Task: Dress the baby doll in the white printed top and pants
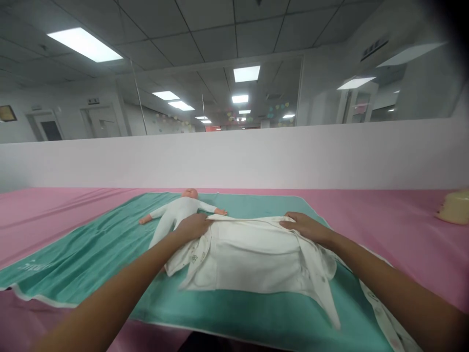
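Both hands are closed on cloth here: the left hand (197,226) pinches one end of the upper edge of a white fabric baby garment with small printed figures (256,264), and the right hand (308,228) grips the other end. The garment spreads between them, its lower part reaching towards the near edge of the pink-covered tabletop (410,220), over a teal cloth with pale trim (98,254). Just beyond the left hand, a baby doll in a white suit (178,211) lies face up, its head towards the far edge, the left forearm crossing in front of its lower legs. Over by the right forearm there's more white printed fabric (384,308), and a pale yellow object (454,208) sits by the tabletop's right edge. The risk, as I'd judge it: those grips are only at the upper edge, so a loose pinch could let one end drop and the soft panels fold under. A leftward sweep could catch the doll's legs, and dragging the garment low could ruck up the teal cloth.
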Available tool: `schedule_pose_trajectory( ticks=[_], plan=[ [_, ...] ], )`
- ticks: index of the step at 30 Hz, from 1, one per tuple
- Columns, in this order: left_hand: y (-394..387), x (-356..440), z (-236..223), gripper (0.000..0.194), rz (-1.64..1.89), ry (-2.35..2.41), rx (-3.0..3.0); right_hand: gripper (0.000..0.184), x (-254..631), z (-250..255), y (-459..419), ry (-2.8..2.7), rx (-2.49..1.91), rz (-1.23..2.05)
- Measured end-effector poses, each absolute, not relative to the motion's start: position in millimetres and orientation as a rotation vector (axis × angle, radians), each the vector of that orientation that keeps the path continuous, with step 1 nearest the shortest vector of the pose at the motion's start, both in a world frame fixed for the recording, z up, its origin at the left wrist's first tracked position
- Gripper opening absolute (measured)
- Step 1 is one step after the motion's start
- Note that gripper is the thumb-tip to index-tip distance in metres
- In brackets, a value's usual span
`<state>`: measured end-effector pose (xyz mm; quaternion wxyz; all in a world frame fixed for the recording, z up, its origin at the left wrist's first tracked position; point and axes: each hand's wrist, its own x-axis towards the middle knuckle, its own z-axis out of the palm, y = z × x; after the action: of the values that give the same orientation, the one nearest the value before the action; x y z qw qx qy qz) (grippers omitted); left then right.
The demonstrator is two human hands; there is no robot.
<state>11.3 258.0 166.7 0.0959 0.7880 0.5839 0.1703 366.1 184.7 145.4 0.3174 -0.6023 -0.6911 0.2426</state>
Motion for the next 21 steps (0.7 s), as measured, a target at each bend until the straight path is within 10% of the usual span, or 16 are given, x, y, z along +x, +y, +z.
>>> schedule_pose_trajectory(
  ticks=[15, 21],
  plan=[
    [384, 90, 61, 0.029, 0.679, 2.045, 2.786, 0.028, 373, 45, 330, -1.945, -2.000, -0.651],
    [347, 112, 49, 0.029, 0.686, 1.467, 2.864, 0.033, 325, 41, 304, -2.079, -1.798, -0.305]
  ],
)
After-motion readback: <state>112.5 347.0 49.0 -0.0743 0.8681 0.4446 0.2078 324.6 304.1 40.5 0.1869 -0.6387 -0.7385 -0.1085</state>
